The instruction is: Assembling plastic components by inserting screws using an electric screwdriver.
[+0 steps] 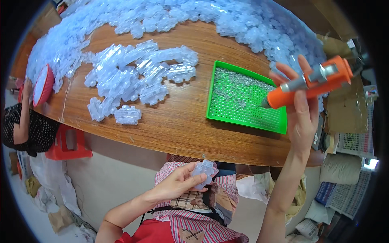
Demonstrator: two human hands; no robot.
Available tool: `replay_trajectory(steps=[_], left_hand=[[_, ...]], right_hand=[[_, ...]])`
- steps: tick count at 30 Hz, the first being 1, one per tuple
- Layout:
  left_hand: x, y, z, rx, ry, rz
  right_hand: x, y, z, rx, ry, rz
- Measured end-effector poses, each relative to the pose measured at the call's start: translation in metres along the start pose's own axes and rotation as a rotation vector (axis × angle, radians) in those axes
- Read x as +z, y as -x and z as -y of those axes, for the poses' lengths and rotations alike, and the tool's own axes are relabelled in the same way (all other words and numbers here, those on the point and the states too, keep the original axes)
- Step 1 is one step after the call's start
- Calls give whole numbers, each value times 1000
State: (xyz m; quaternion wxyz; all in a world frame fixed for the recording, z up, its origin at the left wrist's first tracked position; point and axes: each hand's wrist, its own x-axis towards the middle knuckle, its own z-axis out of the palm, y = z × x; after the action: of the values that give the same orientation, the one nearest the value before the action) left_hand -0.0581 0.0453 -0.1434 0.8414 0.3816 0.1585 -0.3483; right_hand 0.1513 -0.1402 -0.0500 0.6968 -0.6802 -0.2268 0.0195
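My left hand [174,184] is closed around a clear plastic piece [204,172] with a notched outline, held over my lap below the table's front edge. At the right, my right hand [303,127] grips an orange power screwdriver [279,97] with silver fittings; its thumb lies on the near side and some fingers stick up behind. The dark tip of the tool points left, over the right part of a green tray [212,89]. Many tiny metal pieces [235,83], too small to make out singly, lie in that tray.
Left of the tray, several clear plastic pieces [125,77] lie heaped on the wooden table [174,125]. A large bank of similar pieces [170,12] lines the far edge. At the far left, another person's hand [26,87] is beside a red basket [48,85], near a red stool [69,143].
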Motion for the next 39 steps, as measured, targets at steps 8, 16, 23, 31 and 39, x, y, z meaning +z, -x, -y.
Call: replay_trajectory(steps=[8,16,23,31,39], left_hand=[[-3,-12,18,133,21,-109],[-1,-17,26,208,20,-183],[1,-17,26,240,27,-189],[1,-19,32,276,-16,-261],[0,-21,37,323,-22,-242]], right_hand=[[26,38,-6,-161,-238,244],[79,89,-12,10,-263,143],[85,95,-22,38,-185,209],[92,103,-27,0,-147,195],[84,100,-36,-24,-181,327]])
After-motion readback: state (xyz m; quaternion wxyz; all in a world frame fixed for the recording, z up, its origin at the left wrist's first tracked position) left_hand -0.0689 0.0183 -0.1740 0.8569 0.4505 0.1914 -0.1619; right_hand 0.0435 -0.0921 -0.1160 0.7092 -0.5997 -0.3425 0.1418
